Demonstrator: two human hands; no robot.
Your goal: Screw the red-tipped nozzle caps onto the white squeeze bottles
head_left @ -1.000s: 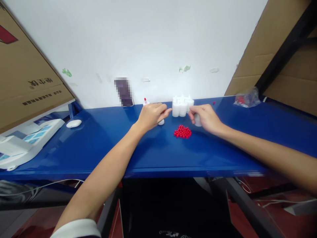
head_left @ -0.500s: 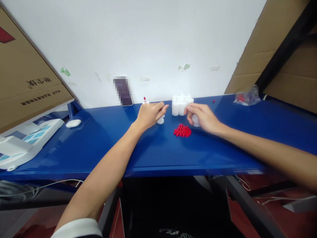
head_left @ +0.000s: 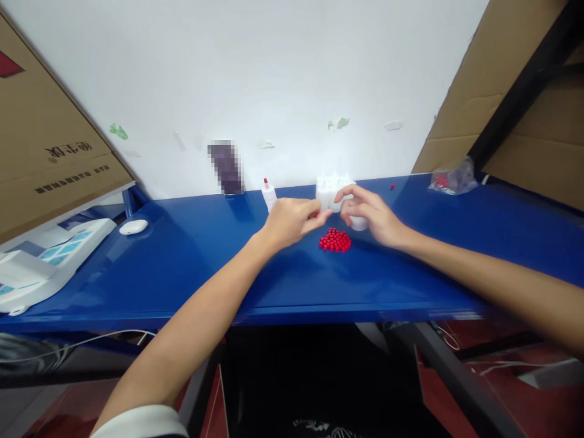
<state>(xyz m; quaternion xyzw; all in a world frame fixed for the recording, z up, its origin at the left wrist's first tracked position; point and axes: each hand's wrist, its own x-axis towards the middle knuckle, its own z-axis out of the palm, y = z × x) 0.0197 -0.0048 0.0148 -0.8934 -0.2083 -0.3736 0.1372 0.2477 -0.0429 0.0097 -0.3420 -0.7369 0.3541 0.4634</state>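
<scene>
A pile of small red caps (head_left: 335, 240) lies on the blue table, just in front of my hands. My left hand (head_left: 294, 222) is closed in a pinch, with a bit of red showing between thumb and finger. Close by on the right, my right hand (head_left: 371, 216) has its fingers curled but apart; a white round bottle (head_left: 359, 224) sits beneath them, and whether they touch it is unclear. Behind both hands stands a cluster of white bottles (head_left: 327, 191). One white bottle with a red tip (head_left: 269, 196) stands behind my left hand.
A dark phone (head_left: 227, 167) leans on the white wall. At the left are a white oval case (head_left: 134, 227), a white device (head_left: 68, 255) and a cardboard box (head_left: 50, 146). A clear plastic bag (head_left: 454, 177) with red pieces lies at the right back.
My left hand has moved right, towards my right hand, uncovering the red-tipped bottle and covering the small white piece. My right hand has shifted slightly, its fingers spreading a little.
</scene>
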